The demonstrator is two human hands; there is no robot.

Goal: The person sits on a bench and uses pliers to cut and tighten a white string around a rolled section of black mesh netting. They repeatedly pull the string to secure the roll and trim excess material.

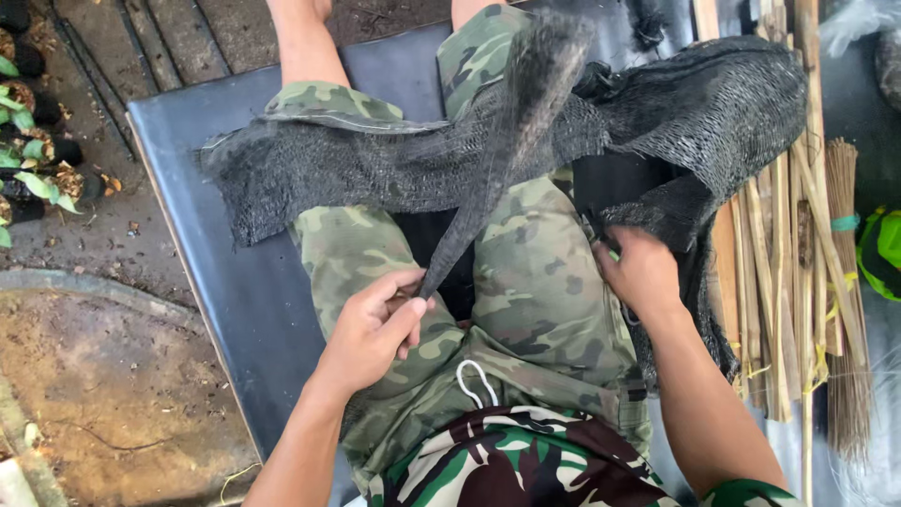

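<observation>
Black mesh net (pixel 394 169) is pinched at a twisted strip by left hand (pixel 371 333); its bunched edge is gripped by right hand (pixel 643 272), bamboo sticks (pixel 798 282) just beyond.

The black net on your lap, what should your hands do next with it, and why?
Probably pull the pinched strip toward you. The left hand pinches a taut strip of black net, the right hand grips its bunched edge, and most of it lies across the knees.

The net (pixel 394 160) is black. The shorts (pixel 535 282) have green, brown and tan camouflage patches, with a white cord (pixel 477 380). The bench (pixel 225 272) is dark blue-black, and the sticks (pixel 798 282) are pale brown.
</observation>
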